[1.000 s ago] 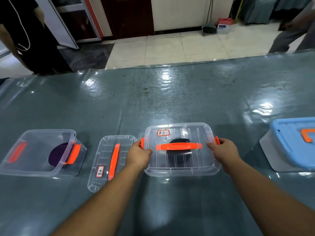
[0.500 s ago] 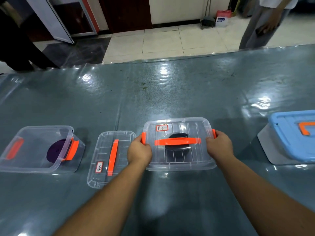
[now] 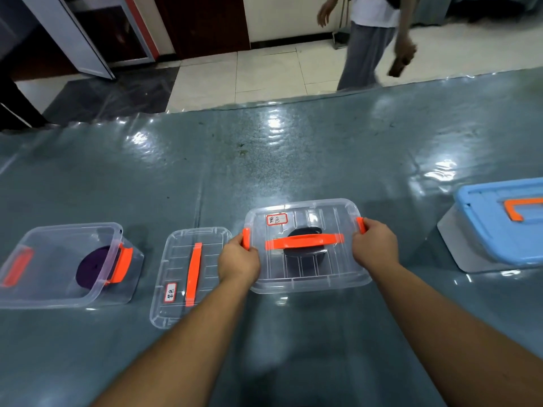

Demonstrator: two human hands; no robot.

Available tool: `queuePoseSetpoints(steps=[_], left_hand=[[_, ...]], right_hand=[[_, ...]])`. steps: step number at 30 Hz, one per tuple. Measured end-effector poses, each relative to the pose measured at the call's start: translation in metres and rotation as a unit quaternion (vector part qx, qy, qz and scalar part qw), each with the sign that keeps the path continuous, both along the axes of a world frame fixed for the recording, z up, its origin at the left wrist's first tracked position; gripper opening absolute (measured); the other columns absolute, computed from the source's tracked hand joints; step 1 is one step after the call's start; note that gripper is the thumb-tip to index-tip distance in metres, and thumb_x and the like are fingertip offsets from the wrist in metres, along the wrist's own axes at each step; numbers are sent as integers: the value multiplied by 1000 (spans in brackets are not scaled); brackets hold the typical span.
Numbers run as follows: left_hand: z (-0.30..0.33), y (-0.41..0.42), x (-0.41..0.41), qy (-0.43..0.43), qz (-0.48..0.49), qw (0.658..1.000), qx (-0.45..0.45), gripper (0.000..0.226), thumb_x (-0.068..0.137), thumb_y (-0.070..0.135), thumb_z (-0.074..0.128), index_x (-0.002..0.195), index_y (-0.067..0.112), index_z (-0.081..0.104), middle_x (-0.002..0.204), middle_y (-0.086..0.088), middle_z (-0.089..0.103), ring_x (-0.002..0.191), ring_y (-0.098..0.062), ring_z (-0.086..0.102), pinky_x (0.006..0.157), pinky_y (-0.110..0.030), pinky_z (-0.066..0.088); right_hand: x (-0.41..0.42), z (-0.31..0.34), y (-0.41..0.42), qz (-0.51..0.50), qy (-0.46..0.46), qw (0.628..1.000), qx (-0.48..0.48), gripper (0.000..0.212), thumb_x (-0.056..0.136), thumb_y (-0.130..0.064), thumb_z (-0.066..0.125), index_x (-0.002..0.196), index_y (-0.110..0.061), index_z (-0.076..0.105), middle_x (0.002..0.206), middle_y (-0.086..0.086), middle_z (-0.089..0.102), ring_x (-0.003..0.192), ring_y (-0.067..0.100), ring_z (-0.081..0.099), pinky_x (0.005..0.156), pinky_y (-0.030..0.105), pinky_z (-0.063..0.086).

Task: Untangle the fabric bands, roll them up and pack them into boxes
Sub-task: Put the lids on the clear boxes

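Observation:
A clear lidded box (image 3: 308, 268) with an orange handle stands in the middle of the table; a rolled black band (image 3: 304, 255) shows through its lid. My left hand (image 3: 238, 261) grips its left orange latch and my right hand (image 3: 376, 245) grips its right latch. To the left stands an open clear box (image 3: 58, 295) holding a rolled purple band (image 3: 89, 271). Its loose lid (image 3: 188, 274) with an orange handle and a label lies flat between the two boxes.
A blue lidded box (image 3: 499, 221) stands on a white sheet at the right edge. The table (image 3: 264, 160) is covered in shiny grey plastic. Beyond the far edge a person (image 3: 370, 39) walks across the tiled floor.
Both hands have closed tighter on the side latches of the middle box. The person beyond the table has walked leftward into fuller view.

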State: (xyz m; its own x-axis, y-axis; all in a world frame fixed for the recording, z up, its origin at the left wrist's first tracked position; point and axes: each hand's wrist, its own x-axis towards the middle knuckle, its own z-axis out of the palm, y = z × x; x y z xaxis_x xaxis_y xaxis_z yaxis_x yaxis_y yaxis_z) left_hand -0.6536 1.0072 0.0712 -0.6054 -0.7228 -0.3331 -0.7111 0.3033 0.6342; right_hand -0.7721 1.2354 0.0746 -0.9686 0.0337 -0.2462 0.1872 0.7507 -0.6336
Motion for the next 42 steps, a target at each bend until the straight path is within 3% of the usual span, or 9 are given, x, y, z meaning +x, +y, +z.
queuePoseSetpoints(steps=[4, 6, 10, 12, 16, 21, 31, 42], left_hand=[[4, -8, 2, -7, -40, 999, 14, 25, 91, 16, 61, 112, 23, 73, 100, -3, 77, 93, -31, 71, 86, -41, 59], [8, -14, 3, -26, -87, 996, 8, 26, 90, 18, 60, 113, 23, 71, 101, -2, 76, 94, -31, 70, 86, -40, 58], [18, -20, 17, -44, -147, 987, 40, 53, 94, 19, 58, 143, 38, 53, 113, 4, 68, 96, -24, 66, 68, -28, 48], [20, -22, 28, -29, -156, 987, 38, 57, 98, 22, 58, 151, 36, 46, 130, -1, 67, 105, -24, 65, 76, -27, 49], [20, -24, 53, -9, -178, 984, 22, 45, 104, 31, 56, 149, 25, 52, 145, -5, 60, 122, -26, 61, 84, -28, 43], [16, -29, 84, -51, -205, 977, -26, 51, 98, 40, 57, 147, 25, 52, 151, -4, 56, 131, -27, 58, 109, -41, 47], [29, -24, 166, -116, -165, 975, -89, 45, 97, 32, 54, 140, 23, 60, 146, -4, 58, 128, -27, 60, 106, -38, 49], [30, -29, 269, -162, -66, 981, -88, 36, 96, 32, 54, 130, 22, 63, 139, -9, 60, 127, -30, 58, 103, -36, 49]], right_hand=[[1, 6, -2, 27, -22, 999, 35, 13, 93, -3, 47, 88, -6, 59, 89, 11, 65, 81, 31, 56, 70, 33, 41], [5, 11, -4, 53, -41, 995, 73, 19, 93, -2, 46, 107, -4, 59, 104, 15, 64, 93, 35, 58, 76, 35, 43], [27, 13, -13, 115, 6, 983, 143, 47, 92, -5, 53, 137, 2, 45, 137, 21, 52, 126, 42, 50, 104, 46, 42], [42, 15, -19, 133, 30, 981, 135, 51, 91, -8, 55, 139, 2, 44, 144, 21, 48, 131, 43, 45, 109, 48, 39], [69, 13, -33, 177, 86, 968, 156, 47, 87, -17, 50, 131, -1, 55, 137, 17, 54, 135, 39, 46, 119, 48, 34], [109, 21, -57, 240, 86, 958, 132, 52, 94, -22, 58, 144, -10, 47, 152, 10, 47, 140, 32, 41, 118, 43, 32], [178, 25, -93, 399, 145, 897, 122, 45, 95, -27, 55, 137, -13, 55, 138, 8, 59, 126, 31, 52, 109, 42, 42], [254, -9, -131, 499, 42, 857, 120, 49, 98, -33, 50, 144, -17, 47, 142, 9, 54, 132, 31, 47, 111, 40, 41]])
